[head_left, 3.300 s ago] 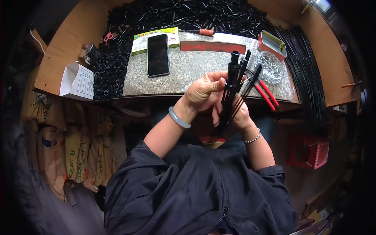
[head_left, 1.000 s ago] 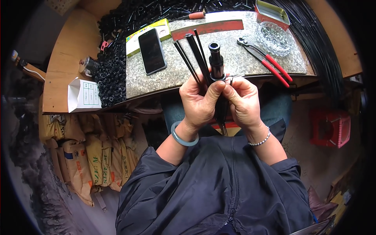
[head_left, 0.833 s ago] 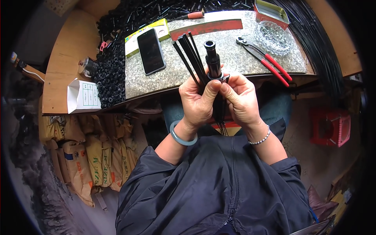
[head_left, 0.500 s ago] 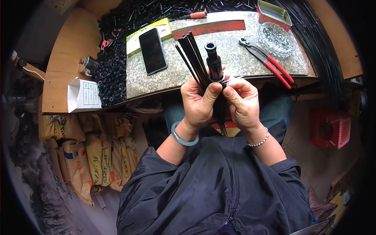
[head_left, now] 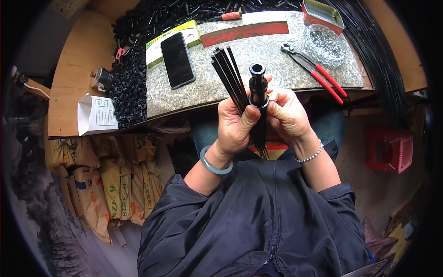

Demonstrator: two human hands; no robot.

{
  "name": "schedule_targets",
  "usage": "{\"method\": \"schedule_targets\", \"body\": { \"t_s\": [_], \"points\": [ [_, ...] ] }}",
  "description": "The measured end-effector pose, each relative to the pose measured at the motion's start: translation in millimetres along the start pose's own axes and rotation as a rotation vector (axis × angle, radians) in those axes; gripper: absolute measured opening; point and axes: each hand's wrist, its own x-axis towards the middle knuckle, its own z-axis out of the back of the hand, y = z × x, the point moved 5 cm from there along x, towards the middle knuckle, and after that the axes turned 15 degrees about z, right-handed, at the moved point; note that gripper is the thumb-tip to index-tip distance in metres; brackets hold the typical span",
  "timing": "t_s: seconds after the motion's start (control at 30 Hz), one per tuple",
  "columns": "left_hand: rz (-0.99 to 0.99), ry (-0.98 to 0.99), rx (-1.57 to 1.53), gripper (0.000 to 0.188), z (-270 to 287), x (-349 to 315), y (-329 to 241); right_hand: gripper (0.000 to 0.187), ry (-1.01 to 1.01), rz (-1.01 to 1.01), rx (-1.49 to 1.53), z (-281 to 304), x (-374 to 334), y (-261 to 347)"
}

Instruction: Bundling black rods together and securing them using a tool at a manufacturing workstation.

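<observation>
A black tubular fitting (head_left: pixel 258 87), shaped like an umbrella runner, stands nearly upright above the table's near edge, its hollow end up. My left hand (head_left: pixel 233 127) is closed round a bundle of thin black rods (head_left: pixel 228 76), its thumb pressed to the fitting's collar. The rods fan up to the left of the fitting, and more thin dark lengths hang below the hands. From the other side my right hand (head_left: pixel 291 115) pinches at the collar's right edge. Whatever lies between its fingertips is too small or hidden to make out.
On the speckled tabletop (head_left: pixel 166 99) lie a phone (head_left: pixel 177 60), a red strip (head_left: pixel 244 33) and red-handled pliers (head_left: pixel 316 74). A glass dish (head_left: pixel 326 46) and a tin (head_left: pixel 323 16) stand at back right. Small black parts (head_left: pixel 131 92) heap at left; long black rods (head_left: pixel 383 60) lie at right.
Both hands have shifted slightly right with the fitting and rods, and their tops sit lower in view. My right fingers have closed in at the collar.
</observation>
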Motion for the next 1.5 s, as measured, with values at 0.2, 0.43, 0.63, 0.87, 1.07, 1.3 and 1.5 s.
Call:
{"method": "schedule_targets", "body": {
  "t_s": [0.2, 0.43, 0.63, 0.87, 1.07, 1.3, 1.5],
  "points": [
    [0.125, 0.049, -0.106, 0.06, 9, 8, 3, 0.015, -0.256, 0.119, -0.265, -9, -5, -14],
    [0.079, 0.221, -0.152, 0.047, 5, 18, -20, 0.029, -0.013, -0.086, -0.783, 11, -41, -49],
    [0.122, 0.014, 0.282, 0.029, 0, 4, -24, 0.052, 0.123, 0.122, -1.089, 3, -30, -25],
    [0.012, -0.145, 0.293, 0.023, -1, -2, -25, 0.056, 0.078, 0.815, -1.42, -81, 2, 64],
    [-0.264, -0.127, 0.325, 0.025, -3, 1, -24, 0.028, 0.223, 0.786, -1.704, -90, 0, 63],
    [0.062, -0.219, 0.238, 0.027, 3, 1, -20, 0.013, 0.285, 0.759, -1.587, -99, -3, 66],
    [-0.135, -0.128, 0.382, 0.028, 1, 3, -25, 0.007, 0.06, 0.388, -1.266, -70, 0, 72]
  ]
}}
